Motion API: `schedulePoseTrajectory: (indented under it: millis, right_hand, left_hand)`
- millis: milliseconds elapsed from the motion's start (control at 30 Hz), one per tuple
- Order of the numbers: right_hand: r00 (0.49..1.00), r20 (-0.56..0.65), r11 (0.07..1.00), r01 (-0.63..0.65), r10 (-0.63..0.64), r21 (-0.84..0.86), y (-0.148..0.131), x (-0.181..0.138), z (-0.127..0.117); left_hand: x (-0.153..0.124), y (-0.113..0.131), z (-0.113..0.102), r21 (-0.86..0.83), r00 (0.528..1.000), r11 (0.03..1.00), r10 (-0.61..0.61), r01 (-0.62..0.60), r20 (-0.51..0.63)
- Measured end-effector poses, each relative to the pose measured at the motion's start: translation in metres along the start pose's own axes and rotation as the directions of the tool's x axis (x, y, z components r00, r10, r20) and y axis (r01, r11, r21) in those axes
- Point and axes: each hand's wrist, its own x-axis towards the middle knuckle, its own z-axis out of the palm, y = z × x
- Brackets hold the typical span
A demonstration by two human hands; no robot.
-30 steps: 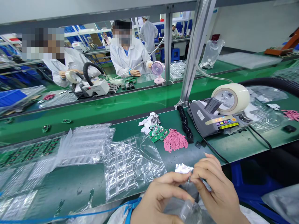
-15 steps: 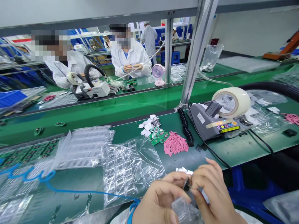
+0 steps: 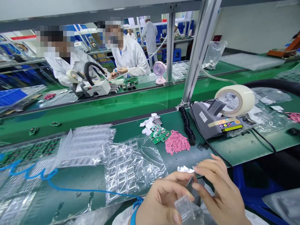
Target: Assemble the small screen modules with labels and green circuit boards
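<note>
My left hand (image 3: 164, 200), with a blue wrist strap (image 3: 134, 212), is closed around a clear plastic piece (image 3: 187, 207) at the bottom of the view. Its fingertips also pinch a small dark flat part (image 3: 190, 182), partly hidden by the fingers. Close on the other side is my right hand (image 3: 220, 187), its thumb and fingers apart near the dark part's edge. I cannot tell whether the thumb touches it. Small white pieces (image 3: 185, 169) lie on the bench just beyond the fingers.
Pink strips (image 3: 177, 142), green circuit boards (image 3: 160, 134) and white pieces (image 3: 148, 125) are piled ahead. A tape dispenser (image 3: 211, 120) stands right, with a black cord. Clear plastic trays (image 3: 122, 165) and a blue coiled cord (image 3: 82, 189) lie left. Two co-workers sit across the bench.
My right hand's fingers have spread and drawn back from the dark part, which stays in my left hand. The view has shifted slightly. One co-worker across has leaned left.
</note>
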Motion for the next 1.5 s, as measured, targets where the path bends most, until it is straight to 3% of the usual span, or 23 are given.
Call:
schedulePoseTrajectory:
  millis: [133,300,500,600,700,833,900,1000,1100,1200,1267,1333,1433,1500]
  right_hand:
    - [0.992,0.033,0.990,0.124,-0.122,-0.071,0.002,0.002,0.000]
    - [0.992,-0.022,0.988,0.118,-0.121,-0.097,0.000,0.001,0.001]
    - [0.992,-0.120,0.998,0.049,-0.046,0.026,-0.007,-0.007,-0.004]
    - [0.995,0.021,0.987,-0.097,0.095,0.130,0.005,-0.021,0.011]
    - [0.964,0.160,0.976,-0.218,0.211,0.027,0.031,-0.039,0.037]
    - [0.960,0.115,0.964,-0.247,0.257,-0.095,0.053,-0.044,0.046]
    - [0.965,0.146,0.976,-0.211,0.216,-0.050,0.050,-0.033,0.032]
    - [0.968,0.251,0.998,-0.017,0.001,0.064,0.033,-0.008,0.006]
    - [0.952,0.267,0.989,0.147,-0.147,0.020,0.016,0.011,-0.006]
    - [0.966,0.222,0.991,0.131,-0.131,0.012,0.013,0.016,-0.004]
    - [0.973,0.209,0.988,0.071,-0.099,0.136,0.016,0.015,-0.001]
    - [0.978,0.206,0.925,-0.046,-0.036,0.378,0.021,0.012,0.002]
    - [0.967,0.240,0.648,-0.236,0.084,0.724,0.023,0.005,0.007]
    - [0.959,0.259,0.493,-0.282,0.117,0.823,0.020,-0.001,0.012]
  left_hand:
    - [-0.002,-0.004,0.001,-0.020,0.999,1.000,0.015,-0.016,-0.049]
    - [-0.004,-0.007,0.005,-0.047,0.992,0.998,0.036,-0.042,-0.118]
    - [0.004,-0.009,0.003,-0.298,0.990,0.952,0.031,-0.071,-0.136]
    - [0.007,-0.010,-0.005,-0.396,0.980,0.911,0.038,-0.115,-0.196]
    - [0.006,-0.012,-0.012,-0.454,0.979,0.888,-0.016,-0.080,-0.203]
    - [0.005,-0.013,-0.012,-0.453,0.983,0.891,-0.053,-0.032,-0.175]
    - [0.006,-0.012,-0.008,-0.397,0.982,0.917,-0.057,-0.019,-0.179]
    - [0.006,-0.009,-0.001,-0.287,0.985,0.958,-0.065,0.018,-0.157]
    - [0.005,-0.007,0.004,-0.206,0.987,0.978,-0.074,0.043,-0.145]
    - [0.003,-0.008,0.004,-0.150,0.985,0.988,-0.055,0.030,-0.165]
    - [0.003,-0.008,0.003,-0.155,0.986,0.988,-0.037,0.012,-0.161]
    - [0.003,-0.007,0.001,-0.253,0.992,0.967,-0.049,0.019,-0.113]
    - [0.003,-0.005,0.002,-0.403,0.997,0.912,-0.063,0.075,0.044]
    - [0.002,-0.005,0.005,-0.418,0.992,0.903,-0.051,0.096,0.117]
